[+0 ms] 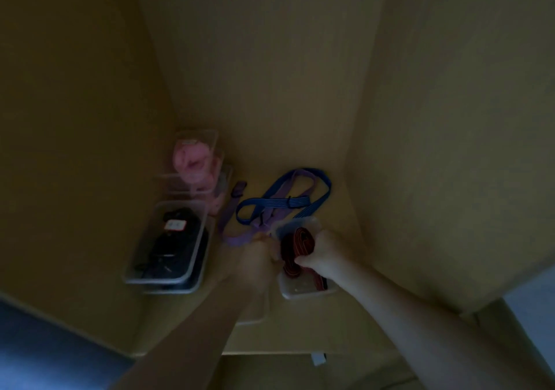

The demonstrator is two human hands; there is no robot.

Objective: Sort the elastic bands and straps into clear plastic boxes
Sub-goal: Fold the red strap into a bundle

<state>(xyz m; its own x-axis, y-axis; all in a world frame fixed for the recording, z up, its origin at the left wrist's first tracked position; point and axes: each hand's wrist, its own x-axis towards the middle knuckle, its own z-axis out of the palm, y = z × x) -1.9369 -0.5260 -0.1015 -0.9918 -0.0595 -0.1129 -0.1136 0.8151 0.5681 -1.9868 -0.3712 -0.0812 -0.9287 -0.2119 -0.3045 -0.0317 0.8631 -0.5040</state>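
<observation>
Gripping red straps (297, 245) over a clear box (295, 292), right hand (318, 251); left hand (258, 254) blurred, grasp unclear.

Dim yellowish cabinet interior (300, 74).

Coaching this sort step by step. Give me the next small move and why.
Probably press the red strap down into its clear box: the right hand grips the coil, which bulges above the rim, and the left hand is at the box's edge. The blue strap and purple strap lie loose nearby.
</observation>
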